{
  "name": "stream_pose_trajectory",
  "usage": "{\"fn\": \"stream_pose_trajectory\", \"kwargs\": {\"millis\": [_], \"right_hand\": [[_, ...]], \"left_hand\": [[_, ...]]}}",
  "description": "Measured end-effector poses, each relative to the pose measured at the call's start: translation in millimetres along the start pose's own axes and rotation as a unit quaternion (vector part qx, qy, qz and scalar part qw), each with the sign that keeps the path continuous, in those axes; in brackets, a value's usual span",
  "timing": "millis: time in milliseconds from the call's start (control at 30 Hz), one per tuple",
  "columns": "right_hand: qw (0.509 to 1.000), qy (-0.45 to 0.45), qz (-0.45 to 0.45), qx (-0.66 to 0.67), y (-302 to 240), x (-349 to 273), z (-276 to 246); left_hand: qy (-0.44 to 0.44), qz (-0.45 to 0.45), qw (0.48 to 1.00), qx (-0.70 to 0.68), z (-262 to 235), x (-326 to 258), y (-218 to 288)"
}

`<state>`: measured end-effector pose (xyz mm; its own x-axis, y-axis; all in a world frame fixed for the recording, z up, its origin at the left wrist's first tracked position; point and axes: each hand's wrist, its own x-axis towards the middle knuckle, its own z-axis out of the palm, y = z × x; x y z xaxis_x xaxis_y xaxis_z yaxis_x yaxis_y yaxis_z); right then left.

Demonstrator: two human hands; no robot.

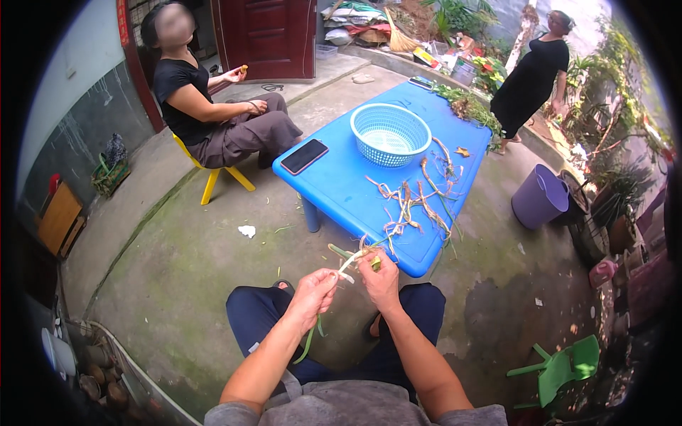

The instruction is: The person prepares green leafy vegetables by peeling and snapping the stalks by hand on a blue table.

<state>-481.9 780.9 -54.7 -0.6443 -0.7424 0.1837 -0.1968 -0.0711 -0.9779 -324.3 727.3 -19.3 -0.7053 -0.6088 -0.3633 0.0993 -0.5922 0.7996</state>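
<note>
My left hand [314, 292] is closed around the pale stem of a scallion [349, 263], held over my lap just off the near edge of the blue table. Its green leaves hang down below that hand. Up at the root end, my right hand [381, 282] pinches the scallion, with a bit of yellow-green leaf [375, 263] showing at its fingers. Stringy brown and pale scallion trimmings [406, 206] lie scattered across the near part of the table [334, 192]. Beyond them stands a light blue plastic basket [362, 135].
A phone [305, 156] lies at the table's left edge; a heap of greens [465, 106] is at its far right. One person [192, 92] sits left on a yellow stool; another [533, 78] stands far right. A purple bucket [540, 197] and green chair [568, 369] stand right.
</note>
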Motion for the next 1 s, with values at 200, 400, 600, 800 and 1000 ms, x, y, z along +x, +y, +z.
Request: {"fn": "stream_pose_trajectory", "kwargs": {"millis": [200,400,600,800,1000], "right_hand": [[0.979,0.177,-0.032,-0.098,24,35,-36],[0.973,-0.152,0.117,0.132,-8,20,-30],[0.992,-0.124,0.018,0.007,-8,15,-6],[0.982,-0.020,-0.095,-0.159,5,29,-11],[0.934,-0.202,0.199,0.217,-1,23,-15]], "left_hand": [[0.070,0.078,0.988,0.115,4,-19,3],[0.094,0.156,0.960,0.212,-25,-13,0],[0.060,0.153,0.939,0.303,-10,-10,-6],[0.100,0.175,0.882,0.425,3,-15,2],[0.091,0.157,0.948,0.262,-17,-8,1]]}}
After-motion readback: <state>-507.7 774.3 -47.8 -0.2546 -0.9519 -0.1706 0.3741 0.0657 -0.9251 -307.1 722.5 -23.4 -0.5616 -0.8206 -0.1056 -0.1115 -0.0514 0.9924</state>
